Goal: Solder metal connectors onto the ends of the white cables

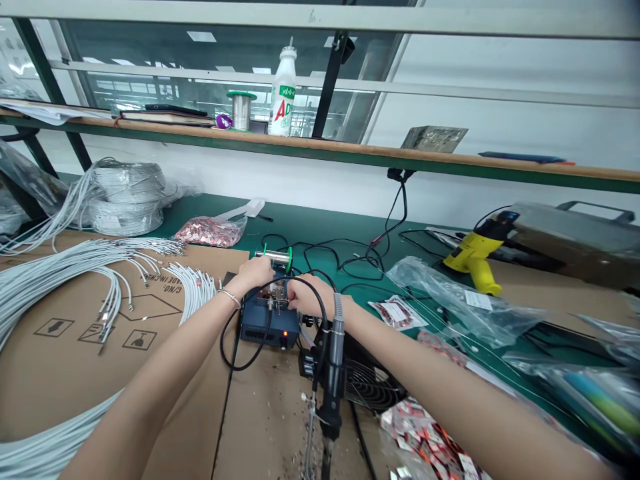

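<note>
A dark blue box-shaped device (265, 327) with a lit red light stands in front of me. A small spool of solder wire (280, 257) with a green rim sits at its back. My left hand (255, 273) is at the device's top left, fingers curled in beside the spool; what they grip is hidden. My right hand (309, 295) is closed against the right side of the metal mechanism (276, 293) on top, and what is in its fingers cannot be made out. A soldering iron (332, 380) in a holder points downward nearer to me, its black cable looping across the device.
Bundles of white cables (75, 280) cover the cardboard (165, 387) at left. Bags of small red-and-white parts (430, 440) lie at lower right, beside a black fan grille (370, 383). A yellow heat gun (475, 257) rests at right. A shelf (350, 148) spans the back.
</note>
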Tool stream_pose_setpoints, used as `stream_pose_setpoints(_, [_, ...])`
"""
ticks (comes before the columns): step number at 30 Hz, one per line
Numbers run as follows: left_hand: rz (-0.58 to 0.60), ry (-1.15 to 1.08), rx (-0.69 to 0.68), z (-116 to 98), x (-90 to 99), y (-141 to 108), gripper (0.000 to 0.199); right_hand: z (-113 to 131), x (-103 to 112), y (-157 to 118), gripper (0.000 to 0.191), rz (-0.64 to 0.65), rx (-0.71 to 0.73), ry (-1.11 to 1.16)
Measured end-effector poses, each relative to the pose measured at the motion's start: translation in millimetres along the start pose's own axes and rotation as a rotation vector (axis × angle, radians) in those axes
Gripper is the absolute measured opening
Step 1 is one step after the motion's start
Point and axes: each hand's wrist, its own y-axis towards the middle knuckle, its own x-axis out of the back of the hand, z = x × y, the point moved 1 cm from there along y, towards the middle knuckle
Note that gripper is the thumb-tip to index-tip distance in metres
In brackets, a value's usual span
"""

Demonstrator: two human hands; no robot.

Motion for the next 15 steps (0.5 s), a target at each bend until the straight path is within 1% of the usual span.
stream_pose_setpoints(5, [0.004, 0.002, 0.002, -0.1, 0.1, -0.1, 0.031, 1.8, 3.6, -5.1, 0.018, 0.0, -0.025, -0.025])
stream_pose_setpoints(8, [0.008, 0.002, -0.002, 0.6, 0.2, 0.0, 0.031, 2.0, 12.5, -17.9, 0.019, 0.004, -0.022, -0.033])
stream_pose_setpoints(11, [0.008, 0.004, -0.004, 1.2, -0.4, 0.8, 0.031, 0.8, 27.0, -40.5, 0.014, -0.011, -0.046, -0.043])
stream_pose_setpoints(15, [0.0, 0.01, 0.002, 0.7, -0.9, 1.3, 0.032, -7.9, 44.6, -82.8, 0.02, -0.08, -0.127, -0.098])
